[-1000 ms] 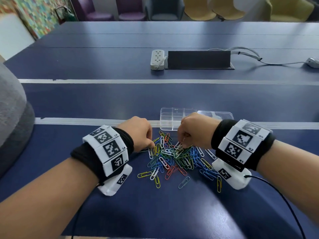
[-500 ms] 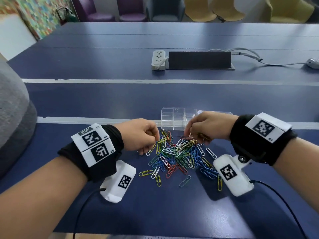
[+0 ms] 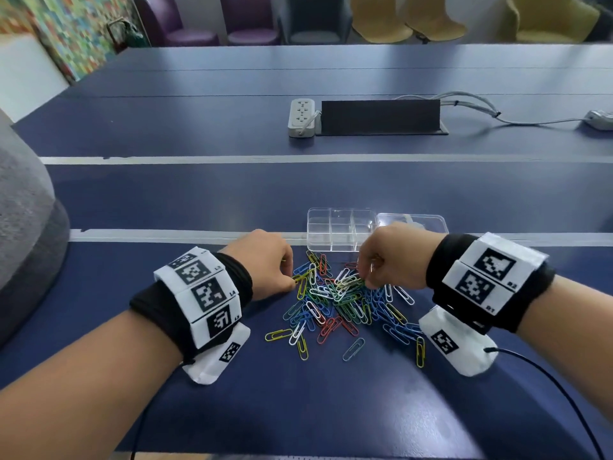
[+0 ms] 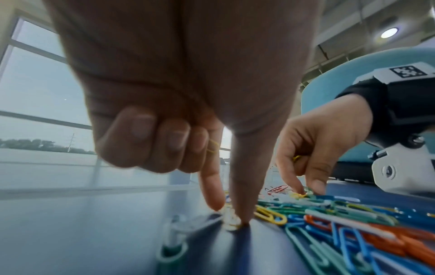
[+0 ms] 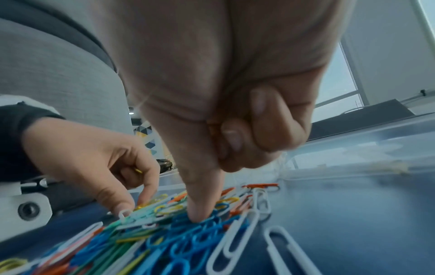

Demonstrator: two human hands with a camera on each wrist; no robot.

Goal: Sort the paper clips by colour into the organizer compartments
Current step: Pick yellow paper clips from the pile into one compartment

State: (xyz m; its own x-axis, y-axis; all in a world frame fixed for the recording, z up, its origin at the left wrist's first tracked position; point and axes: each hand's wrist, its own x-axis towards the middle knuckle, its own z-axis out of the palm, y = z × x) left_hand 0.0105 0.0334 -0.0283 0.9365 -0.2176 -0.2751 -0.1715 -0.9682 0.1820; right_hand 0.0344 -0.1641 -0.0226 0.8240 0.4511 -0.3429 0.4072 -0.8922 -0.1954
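Observation:
A heap of mixed-colour paper clips [image 3: 335, 303] lies on the blue table in front of a clear organizer [image 3: 338, 229] whose compartments look empty. My left hand [image 3: 293, 283] is at the heap's left edge. In the left wrist view its thumb and index finger [image 4: 226, 214] pinch a yellow clip [image 4: 231, 223] on the table, and the curled fingers hold another yellow clip [image 4: 213, 148]. My right hand [image 3: 365, 282] is at the heap's far right. Its thumb and index finger [image 5: 200, 214] dig into the blue clips [image 5: 188, 240], and its other fingers are curled round clips.
The organizer's clear lid [image 3: 428, 222] lies open to its right. A power strip [image 3: 301, 118] and a black box [image 3: 381, 116] sit further back, with cables [image 3: 497, 116] to the right. A grey cushion [image 3: 23, 227] is at the left.
My right hand has dropped from just in front of the organizer back into the heap. My left hand has stayed at the heap's left edge, with its wrist turned slightly.

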